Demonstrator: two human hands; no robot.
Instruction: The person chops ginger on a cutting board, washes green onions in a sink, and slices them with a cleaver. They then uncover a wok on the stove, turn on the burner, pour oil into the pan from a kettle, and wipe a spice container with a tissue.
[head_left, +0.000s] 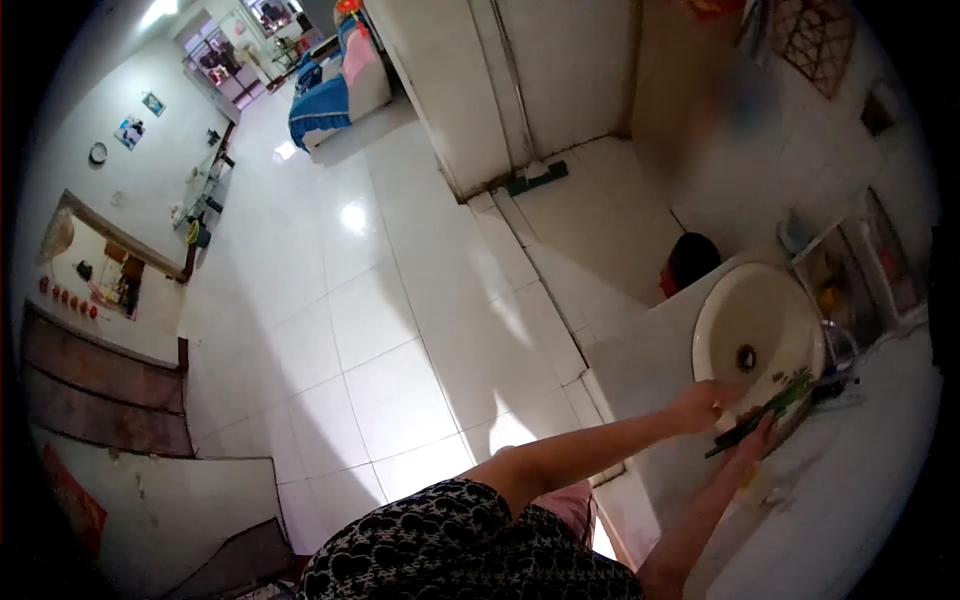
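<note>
The left arm reaches out from a short black patterned sleeve (430, 525), nearly straight, across toward the round cream washbasin (712, 310), and the left hand (706, 406) hangs at the basin's near edge, its fingers curled inward. That hand is blurred, and I cannot tell whether it pinches anything. The right forearm rises from the bottom of the view, angled up and to the right, and the right hand (752, 446) grasps a bunch of long green stalks (768, 412), its thumb side turned toward the basin. The bunch lies aslant across that hand: its darker stalk ends stick out below the left hand, while the brighter green end points up and away over the basin's right side. The left hand is just beside the bunch, on its upper left; whether they touch is unclear. The dark drain (746, 358) sits beyond both hands, inside the basin, which is set into a pale counter (640, 365).
</note>
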